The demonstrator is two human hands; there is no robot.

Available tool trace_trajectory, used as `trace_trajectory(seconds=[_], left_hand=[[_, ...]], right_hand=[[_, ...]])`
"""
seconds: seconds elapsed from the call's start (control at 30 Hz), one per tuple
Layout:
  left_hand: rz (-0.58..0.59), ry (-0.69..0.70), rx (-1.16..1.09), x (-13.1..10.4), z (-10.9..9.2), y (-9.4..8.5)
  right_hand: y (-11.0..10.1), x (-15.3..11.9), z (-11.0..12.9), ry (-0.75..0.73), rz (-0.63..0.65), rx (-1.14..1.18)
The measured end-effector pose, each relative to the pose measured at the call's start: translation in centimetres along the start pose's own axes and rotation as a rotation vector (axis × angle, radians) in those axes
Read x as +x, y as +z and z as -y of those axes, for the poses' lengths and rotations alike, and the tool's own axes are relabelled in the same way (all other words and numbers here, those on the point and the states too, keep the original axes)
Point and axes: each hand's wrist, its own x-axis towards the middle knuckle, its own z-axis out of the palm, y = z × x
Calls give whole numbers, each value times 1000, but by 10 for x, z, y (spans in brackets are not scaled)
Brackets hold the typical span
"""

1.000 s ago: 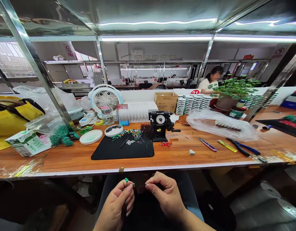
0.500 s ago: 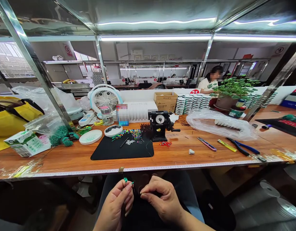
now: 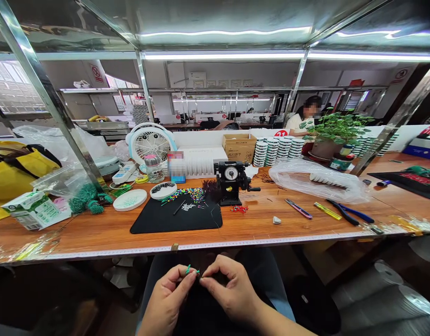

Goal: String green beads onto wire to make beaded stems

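Observation:
Below the table edge, over my lap, my left hand [image 3: 171,291] pinches a small green knotted cord [image 3: 188,269] between thumb and forefinger. Bits of green stick up past the fingertips. My right hand [image 3: 232,285] is closed in a pinch just right of it, its fingertips almost meeting those of the left. Whatever is between the right fingertips is too thin to make out. Beyond the hands a black mat [image 3: 176,221] lies on the table, bearing colourful beads [image 3: 194,193], small white beads [image 3: 188,207] and a thin dark stick [image 3: 179,207].
Behind the mat stands a black hand-cranked winder [image 3: 232,184]. White dishes [image 3: 130,200] with small pieces sit left. Rightward lie a craft knife [image 3: 298,208], a yellow tool [image 3: 327,211] and pliers [image 3: 351,213]. A metal post [image 3: 50,93] rises at left. Someone sits behind a plant [image 3: 336,128].
My right hand has moved slightly left, bringing its fingertips up to the left hand's. The green cord has turned in the left fingers, and the view has shifted slightly.

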Motion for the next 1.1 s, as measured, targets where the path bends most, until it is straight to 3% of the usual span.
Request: trace_trajectory(seconds=[0.1,0.23,0.37,0.5,0.57,0.67,0.73,0.8,0.9,1.1], left_hand=[[68,12,82,0,-3,1],[66,-47,45,-1,2,4],[-80,30,32,2,8,-1],[-295,185,-34,7,2,-14],[-197,166,52,7,-4,-15],[140,21,148,3,-6,-9],[307,-51,95,1,-3,-3],[393,-98,22,0,2,1],[414,-121,-22,2,8,2],[334,-123,-126,1,6,0]], right_hand=[[2,3,-3,88,108,128],[5,3,-4,85,90,25],[3,-1,0,14,198,-80],[-7,-2,4,-67,295,43],[-11,1,4,4,242,124],[-12,10,5,117,102,234],[-10,15,8,143,87,304],[-7,17,12,151,127,363],[-3,17,16,180,175,411],[0,14,9,229,92,369]])
